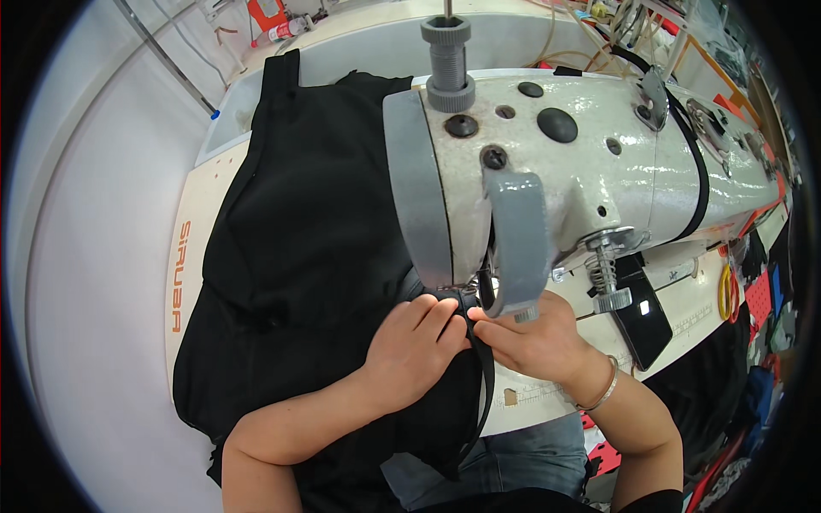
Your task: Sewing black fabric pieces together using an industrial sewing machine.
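A large black garment (291, 205) lies spread over the sewing bed, to the left of and under the white sewing machine head (581, 162). My left hand (415, 350) has its fingers bent and pressed together on the garment's edge, just in front of the needle area. Close beside it, my right hand (539, 338) pinches at the same edge, partly behind the machine's grey curved guard (523, 239). A narrow black strip (486, 385) hangs in a loop from between the hands toward my lap. The presser foot and needle are mostly hidden by the guard and fingers.
A black phone (646, 321) lies on the table right of my right hand, below a spring tension knob (609, 282). Farther right are yellow-handled scissors (727, 291) and piled fabrics. A white wall (94, 282) bounds the left; a red-and-white bottle (286, 30) lies at the back.
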